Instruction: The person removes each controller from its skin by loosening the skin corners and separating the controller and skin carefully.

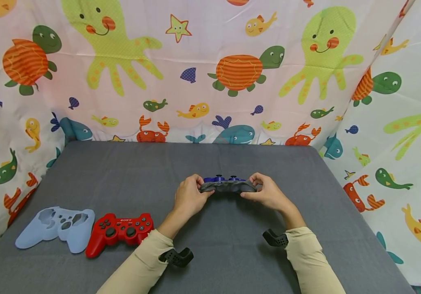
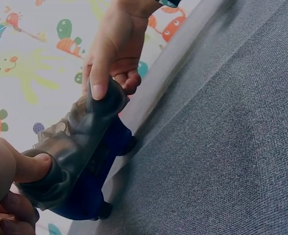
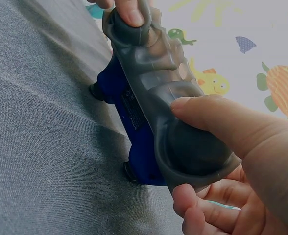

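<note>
Between my hands is a blue game controller (image 1: 219, 179) with a dark, see-through silicone cover (image 1: 229, 187) partly over it. My left hand (image 1: 189, 196) grips one handle end of the cover, thumb pressed on it. At the opposite end my right hand (image 1: 268, 194) holds the cover, its thumb (image 3: 217, 115) on the rounded handle and its fingers curled beneath. The blue underside (image 3: 141, 156) with its printed label shows along one side of the cover in the right wrist view. Loose folds stand up in the cover (image 2: 85, 120) in the left wrist view.
A red controller (image 1: 122, 230) lies on the grey cloth-covered table (image 1: 229, 261), left of my left forearm. Beside it is a pale blue silicone cover (image 1: 54, 228). A curtain (image 1: 203, 41) printed with sea animals hangs behind and on both sides.
</note>
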Tool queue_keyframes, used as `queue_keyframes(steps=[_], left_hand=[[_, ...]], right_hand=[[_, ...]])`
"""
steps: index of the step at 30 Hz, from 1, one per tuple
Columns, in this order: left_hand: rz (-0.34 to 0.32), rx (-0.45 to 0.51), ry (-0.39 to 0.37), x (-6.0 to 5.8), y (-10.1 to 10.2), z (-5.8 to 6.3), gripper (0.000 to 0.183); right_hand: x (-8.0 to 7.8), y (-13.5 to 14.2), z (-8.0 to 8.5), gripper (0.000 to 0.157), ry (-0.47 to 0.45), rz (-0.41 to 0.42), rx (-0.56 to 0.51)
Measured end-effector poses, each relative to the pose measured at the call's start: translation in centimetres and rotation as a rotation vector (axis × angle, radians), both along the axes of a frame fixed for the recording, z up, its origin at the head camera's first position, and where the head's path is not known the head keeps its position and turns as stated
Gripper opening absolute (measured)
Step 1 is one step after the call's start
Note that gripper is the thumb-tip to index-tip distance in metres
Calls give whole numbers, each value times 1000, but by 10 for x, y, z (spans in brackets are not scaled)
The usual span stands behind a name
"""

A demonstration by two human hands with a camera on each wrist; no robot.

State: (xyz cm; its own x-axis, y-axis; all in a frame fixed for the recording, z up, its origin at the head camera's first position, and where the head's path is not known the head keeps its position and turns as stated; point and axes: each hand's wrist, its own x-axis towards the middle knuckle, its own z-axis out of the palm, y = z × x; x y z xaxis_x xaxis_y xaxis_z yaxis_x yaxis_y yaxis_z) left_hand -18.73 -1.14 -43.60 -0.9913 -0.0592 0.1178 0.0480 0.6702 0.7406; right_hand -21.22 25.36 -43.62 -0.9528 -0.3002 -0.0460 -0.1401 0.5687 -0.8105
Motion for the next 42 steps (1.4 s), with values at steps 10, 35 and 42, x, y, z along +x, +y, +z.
queue_keyframes(steps=[10, 35, 42], left_hand=[[-97, 6, -15, -6, -6, -2, 38], [-101, -10, 9, -3, -7, -3, 41], [-103, -20, 7, -4, -5, -4, 41]], right_hand=[[-2, 1, -1, 42, 22, -2, 6], [-6, 2, -13, 33, 50, -35, -109], [-4, 3, -10, 35, 60, -53, -85]])
